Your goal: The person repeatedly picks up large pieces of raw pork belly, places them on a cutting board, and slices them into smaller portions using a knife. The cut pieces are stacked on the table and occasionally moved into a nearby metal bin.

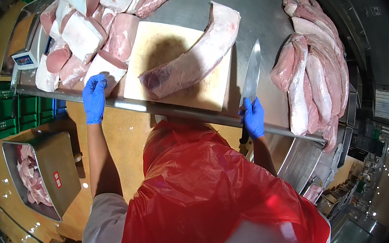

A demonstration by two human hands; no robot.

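Chunks of meat [84, 38] are piled left of the white board [206, 96], long strips [318, 82] right of it. On it, one long piece [197, 63] is laid. Right of it, a knife [252, 73] is gripped by the right hand's [253, 120] fingers. Left of it, whether the left hand's [94, 99] fingers are closed cannot be told.

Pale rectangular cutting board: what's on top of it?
One long, curved slab of pale-pink raw meat lies across the board, its far end past the far edge. The surface underneath is covered.
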